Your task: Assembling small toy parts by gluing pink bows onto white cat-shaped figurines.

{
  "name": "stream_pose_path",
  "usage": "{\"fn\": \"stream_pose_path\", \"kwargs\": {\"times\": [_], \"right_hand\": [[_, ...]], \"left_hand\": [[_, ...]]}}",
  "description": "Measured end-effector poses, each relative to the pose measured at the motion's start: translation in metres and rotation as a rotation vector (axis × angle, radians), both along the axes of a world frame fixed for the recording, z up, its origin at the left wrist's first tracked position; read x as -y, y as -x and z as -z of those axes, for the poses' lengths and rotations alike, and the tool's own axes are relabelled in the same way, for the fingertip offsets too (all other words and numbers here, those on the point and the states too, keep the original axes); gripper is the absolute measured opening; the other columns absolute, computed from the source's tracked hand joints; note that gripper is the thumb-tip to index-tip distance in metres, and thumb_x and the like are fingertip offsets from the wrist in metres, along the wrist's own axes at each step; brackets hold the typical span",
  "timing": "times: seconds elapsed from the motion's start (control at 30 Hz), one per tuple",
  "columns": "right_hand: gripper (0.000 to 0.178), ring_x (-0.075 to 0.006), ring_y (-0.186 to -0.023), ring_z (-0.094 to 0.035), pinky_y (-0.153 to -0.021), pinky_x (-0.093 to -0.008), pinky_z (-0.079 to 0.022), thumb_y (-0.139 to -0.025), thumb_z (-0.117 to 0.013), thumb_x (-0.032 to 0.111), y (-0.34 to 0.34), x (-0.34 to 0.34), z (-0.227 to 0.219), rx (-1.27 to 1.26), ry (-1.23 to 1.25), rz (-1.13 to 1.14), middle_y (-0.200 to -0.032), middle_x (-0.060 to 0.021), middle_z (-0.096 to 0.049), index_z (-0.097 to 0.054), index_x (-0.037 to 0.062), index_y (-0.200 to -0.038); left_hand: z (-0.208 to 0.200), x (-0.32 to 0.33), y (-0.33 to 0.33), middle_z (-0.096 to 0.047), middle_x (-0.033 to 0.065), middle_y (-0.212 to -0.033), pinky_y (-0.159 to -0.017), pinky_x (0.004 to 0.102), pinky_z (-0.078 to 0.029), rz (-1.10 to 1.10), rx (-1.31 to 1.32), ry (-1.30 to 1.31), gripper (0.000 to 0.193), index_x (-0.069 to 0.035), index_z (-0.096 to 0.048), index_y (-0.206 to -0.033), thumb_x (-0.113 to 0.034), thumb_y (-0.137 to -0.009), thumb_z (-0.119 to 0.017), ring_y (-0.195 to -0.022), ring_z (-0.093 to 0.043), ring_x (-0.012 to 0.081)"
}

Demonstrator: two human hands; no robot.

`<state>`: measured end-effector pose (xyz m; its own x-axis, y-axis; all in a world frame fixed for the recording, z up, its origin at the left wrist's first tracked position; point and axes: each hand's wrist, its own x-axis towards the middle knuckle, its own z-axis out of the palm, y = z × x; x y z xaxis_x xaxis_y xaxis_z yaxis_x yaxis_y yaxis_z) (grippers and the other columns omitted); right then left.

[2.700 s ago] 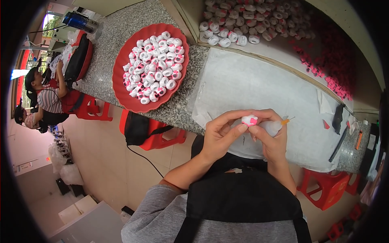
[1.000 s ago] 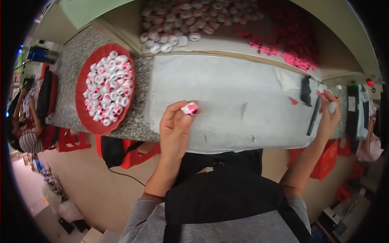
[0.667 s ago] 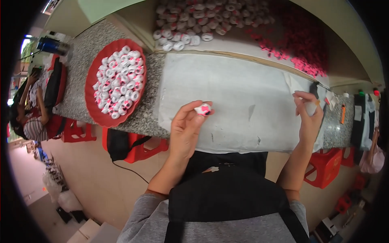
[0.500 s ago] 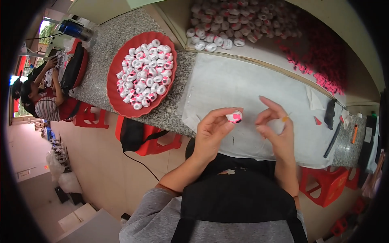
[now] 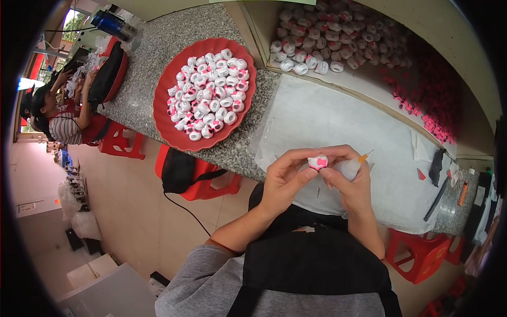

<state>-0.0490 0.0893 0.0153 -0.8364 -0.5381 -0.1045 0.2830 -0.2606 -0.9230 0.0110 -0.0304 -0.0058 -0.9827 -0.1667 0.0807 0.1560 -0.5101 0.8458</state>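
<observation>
One small white-and-pink piece (image 5: 318, 162), held up over the white sheet (image 5: 359, 121) at the near edge of the surface (image 5: 142, 79): the left hand (image 5: 288, 182) pinches it between thumb and fingers, and the right hand (image 5: 353, 185) touches its other side, a translucent bottle (image 5: 347, 169) with orange needle tip (image 5: 362, 158) gripped within its curled fingers. One red scalloped dish (image 5: 185, 143), heaped with similar pieces (image 5: 208, 95), left of the sheet; one orange stick (image 5: 463, 194), toward the surface's right end.

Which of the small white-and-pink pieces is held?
The piece held between the left hand and right hand; the others lie in the red dish or on the shelf.
</observation>
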Motion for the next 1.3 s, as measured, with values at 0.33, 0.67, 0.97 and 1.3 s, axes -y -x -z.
{"fn": "stream_pose_path", "kwargs": {"times": [0.33,0.67,0.97,1.3], "right_hand": [[0.023,-0.0066,-0.053,-0.043,-0.045,-0.0171,-0.033,-0.067,-0.057,-0.001,-0.005,0.001,0.003,0.017,0.042,0.012,-0.069,-0.0044,-0.052,-0.051,-0.0024,-0.089],[0.023,-0.0052,-0.066,-0.046,-0.060,-0.0183,-0.037,-0.069,-0.057,-0.001,-0.004,-0.005,0.003,-0.066,-0.094,0.058,-0.071,-0.0003,-0.053,-0.054,0.0010,-0.091],[0.019,-0.0300,-0.077,-0.050,-0.069,-0.0305,-0.039,-0.069,-0.056,0.006,0.060,-0.144,-0.004,-0.862,-1.357,0.483,-0.084,-0.0140,-0.052,-0.052,0.0017,-0.086],[0.013,-0.0149,-0.063,-0.049,-0.054,-0.0215,-0.038,-0.063,-0.055,-0.008,0.019,-0.076,-0.027,-0.905,-0.621,0.413,-0.071,-0.0081,-0.053,-0.053,-0.0015,-0.075]], "left_hand": [[0.007,-0.004,-0.003,-0.050,0.0102,-0.099,-0.082,0.0280,-0.037,-0.116,-0.033,0.092,0.023,0.003,-0.047,-0.099,-0.002,-0.077,-0.051,-0.095,-0.046,0.0155],[0.003,-0.004,0.005,-0.052,0.0097,-0.092,-0.077,0.0258,-0.038,-0.016,0.066,0.022,0.024,0.001,-0.045,-0.098,-0.006,-0.076,-0.052,-0.087,-0.049,0.0141],[0.011,0.006,0.000,-0.054,0.0120,-0.091,-0.078,0.0264,-0.038,-0.100,0.075,-0.077,0.024,0.001,-0.047,-0.094,0.000,-0.071,-0.054,-0.087,-0.051,0.0166],[0.001,-0.007,0.002,-0.054,0.0113,-0.087,-0.078,0.0302,-0.038,-0.031,0.091,-0.075,0.030,-0.001,-0.047,-0.094,-0.012,-0.070,-0.060,-0.083,-0.052,0.0181]]}}
